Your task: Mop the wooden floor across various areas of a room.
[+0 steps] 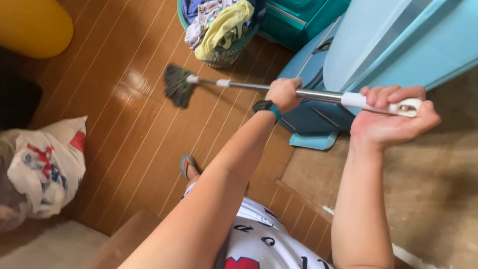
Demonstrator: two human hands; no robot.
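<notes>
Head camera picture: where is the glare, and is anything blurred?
Head view: a pale glare patch shines on the wooden floor left of the mop head; the plastic bag at the left edge looks soft and blurred; both hands, left hand and right hand, are fairly sharp.

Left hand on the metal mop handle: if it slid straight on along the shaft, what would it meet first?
The left hand would likely meet the white plastic collar first, then the dark stringy mop head.
</notes>
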